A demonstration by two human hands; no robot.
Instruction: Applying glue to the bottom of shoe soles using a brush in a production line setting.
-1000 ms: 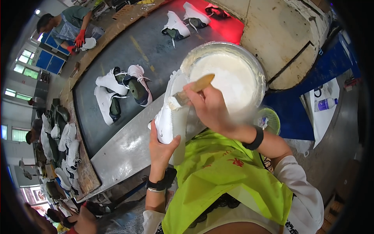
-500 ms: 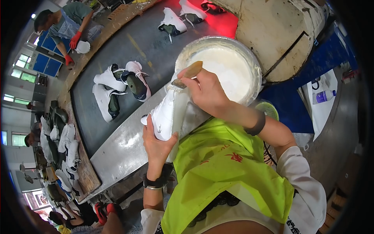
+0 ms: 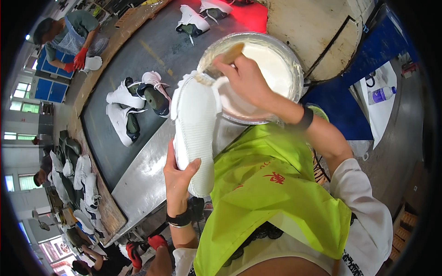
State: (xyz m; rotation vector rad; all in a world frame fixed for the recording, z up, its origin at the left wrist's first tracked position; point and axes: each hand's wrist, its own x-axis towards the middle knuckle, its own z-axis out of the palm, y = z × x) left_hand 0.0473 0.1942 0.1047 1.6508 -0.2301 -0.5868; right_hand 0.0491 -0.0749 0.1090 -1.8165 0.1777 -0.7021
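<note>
My left hand (image 3: pixel 178 177) grips a white shoe (image 3: pixel 195 124) by its lower end, fingers on one side and thumb on the other. The shoe's ribbed white sole faces up toward me. In my right hand (image 3: pixel 244 78) is a brush (image 3: pixel 230 54) with a wooden handle; its bristles touch the far end of the sole. Just behind and to the right stands a metal basin (image 3: pixel 298 76) of creamy white liquid (image 3: pixel 271 66), its rim crusted with residue. My right forearm passes over the basin's near side.
A dark conveyor belt (image 3: pixel 152 50) carries several white shoes (image 3: pixel 122 117), some under red light at the far end. A metal ledge (image 3: pixel 142 172) borders it. Across the belt a co-worker in red gloves (image 3: pixel 79 60) handles a shoe. A bottle (image 3: pixel 382 94) lies at right.
My left hand has turned the shoe from its side so the sole now faces up. The brush has shifted slightly, staying by the far end. The co-worker's gloves have come together on a shoe.
</note>
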